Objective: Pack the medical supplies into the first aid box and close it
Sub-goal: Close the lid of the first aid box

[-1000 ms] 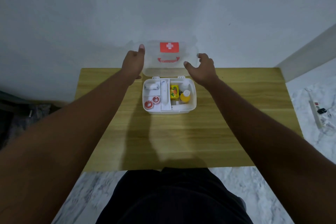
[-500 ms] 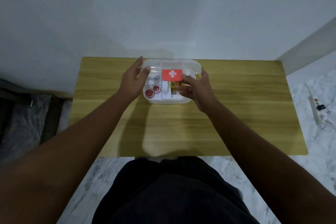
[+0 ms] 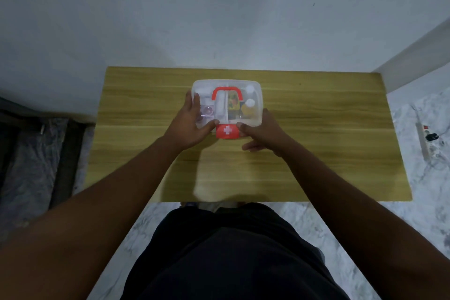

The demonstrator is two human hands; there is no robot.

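The white first aid box (image 3: pixel 255 87) sits on the wooden table (image 3: pixel 316 129) with its clear lid down over the supplies. A red handle (image 3: pixel 227 91) lies flat on the lid. Through the lid I see a yellow bottle (image 3: pixel 249 107), an orange packet (image 3: pixel 233 102) and round red-capped items (image 3: pixel 207 112). The red latch with a white cross (image 3: pixel 227 131) hangs at the front edge. My left hand (image 3: pixel 190 124) grips the box's left front corner, thumb beside the latch. My right hand (image 3: pixel 261 133) holds the right front corner, thumb touching the latch.
A white wall stands right behind the table. A power strip (image 3: pixel 425 140) with a black plug lies on the marble floor to the right. Dark objects sit on the floor at the left (image 3: pixel 36 141). My dark-clothed lap (image 3: pixel 231 251) is below the table's near edge.
The lid swung down from upright onto the box. Both hands came from the lid's sides to the front corners by the latch. The camera tilted downward.
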